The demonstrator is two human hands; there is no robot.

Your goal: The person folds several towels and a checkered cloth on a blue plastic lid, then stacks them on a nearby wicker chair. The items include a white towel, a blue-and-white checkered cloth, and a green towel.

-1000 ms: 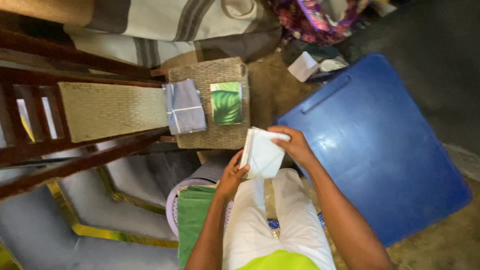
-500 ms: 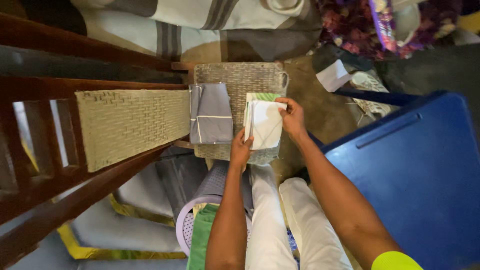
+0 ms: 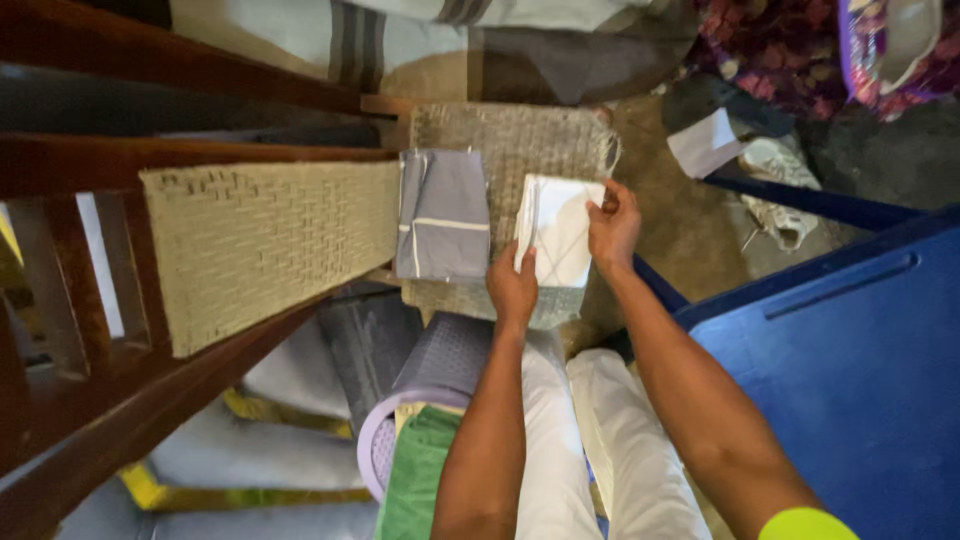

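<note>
Pressing a folded white cloth [image 3: 558, 232] down onto the right half of the woven surface [image 3: 520, 130], both hands now rest it where the green leaf-print piece lay uncovered a second ago, so that piece is buried under it. Left hand [image 3: 512, 288] pinches the near edge, right hand [image 3: 613, 228] the right edge. One folded grey cloth [image 3: 442, 215] lies beside it, so two stacks show, plus one lilac basket [image 3: 425, 400] of green fabric below.

Operator: 2 bare forearms, left hand [image 3: 512, 288] and right hand [image 3: 614, 228] ungloved; white trousers [image 3: 590, 450]; neon-yellow sleeve [image 3: 805, 524] on right upper arm.
</note>
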